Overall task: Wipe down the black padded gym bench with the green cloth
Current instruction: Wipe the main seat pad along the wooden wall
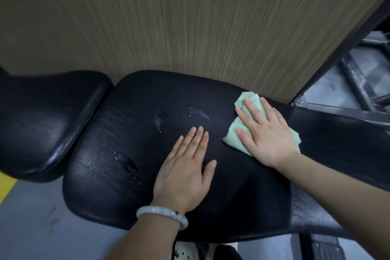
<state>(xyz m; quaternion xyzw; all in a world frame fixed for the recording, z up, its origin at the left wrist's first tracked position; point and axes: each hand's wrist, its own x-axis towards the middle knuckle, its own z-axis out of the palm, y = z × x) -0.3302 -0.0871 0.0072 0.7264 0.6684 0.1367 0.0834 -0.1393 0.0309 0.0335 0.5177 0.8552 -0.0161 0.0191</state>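
A: How will the green cloth [251,124] handle?

B: Head view: likely soft, light and limp. Press it flat under your palm; don't pinch a corner. Your right hand [264,133] lies on it, fingers straight, on the far right side of the bench pad [126,133].

A: And its look?

B: Pale green, folded and crumpled. Your left hand [185,167] rests flat on the black, cracked padding, beside wet patches [161,118].

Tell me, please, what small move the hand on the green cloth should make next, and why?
Probably slide the green cloth leftward across the bench pad toward the nearest wet patch. The right hand presses the cloth flat at the pad's right part, while patches of liquid lie unwiped just left of it. The left hand rests flat on the pad, steadying.
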